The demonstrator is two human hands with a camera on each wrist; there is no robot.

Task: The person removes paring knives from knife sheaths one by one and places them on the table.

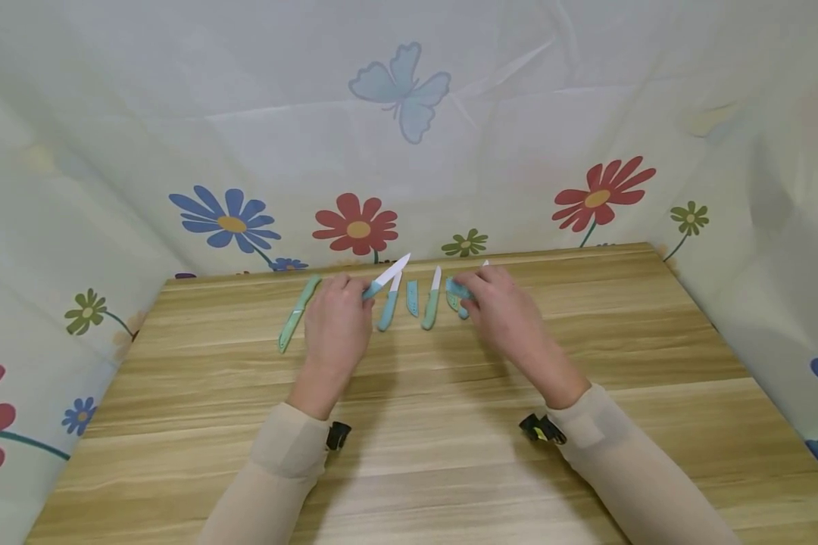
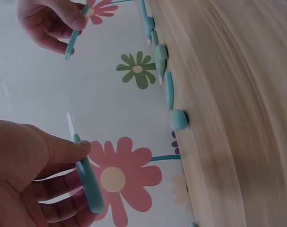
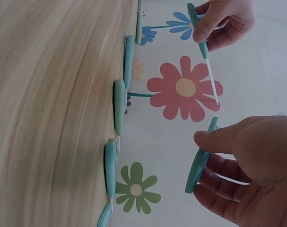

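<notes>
My left hand [image 1: 338, 322] grips a small paring knife [image 2: 89, 182] by its teal handle, its white blade pointing up and away. In my right hand [image 1: 507, 314] a teal blade sheath [image 3: 200, 165] is pinched between thumb and fingers. Both items are raised above the table, apart from each other. Beneath and between the hands lie a blue-handled knife [image 1: 387, 310], a blue sheath [image 1: 412, 297] and a green-handled knife [image 1: 432, 309]. Partly hidden by my right hand are a green sheath [image 1: 453, 302] and another blue-handled knife [image 1: 463, 312].
A green knife in its sheath [image 1: 298, 314] lies left of my left hand. The wood-grain table [image 1: 409, 454] meets a flower-printed cloth backdrop [image 1: 279, 136] along its back edge, close behind the row of knives. Cloth also hangs at both sides.
</notes>
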